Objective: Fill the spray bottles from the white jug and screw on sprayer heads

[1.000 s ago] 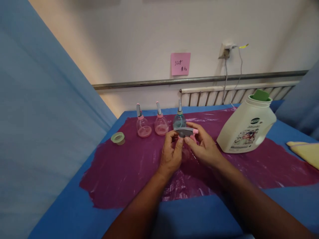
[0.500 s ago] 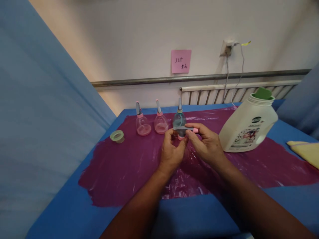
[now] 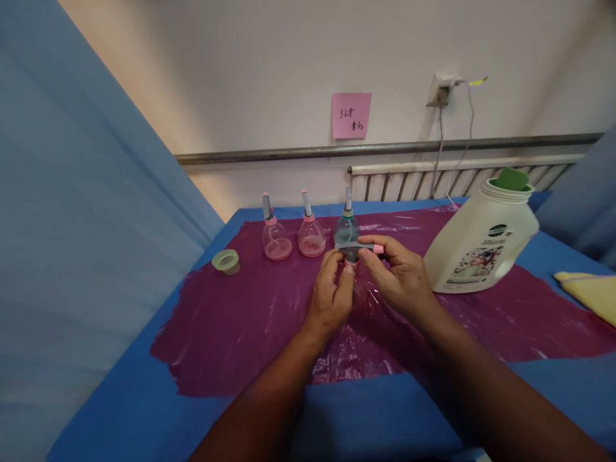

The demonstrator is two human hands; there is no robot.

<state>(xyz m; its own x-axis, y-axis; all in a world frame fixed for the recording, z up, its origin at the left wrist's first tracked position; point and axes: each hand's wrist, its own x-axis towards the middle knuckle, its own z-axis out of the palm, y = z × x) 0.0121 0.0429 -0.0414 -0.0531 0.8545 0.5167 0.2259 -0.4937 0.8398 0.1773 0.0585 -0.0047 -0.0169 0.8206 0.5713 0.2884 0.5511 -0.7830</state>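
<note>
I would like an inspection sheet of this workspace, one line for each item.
Surface: blue cloth under a wrinkled purple plastic sheet.
Job's things: small spray bottle, grey head turned sideways; row of three bottles upright behind it.
Clutter: green cap, white jug, yellow cloth.
Hands: left hand and right hand both grip the small spray bottle.
Cables: one cable hangs from the wall socket.
Surroundings: pink note, radiator, blue drapes.
</note>
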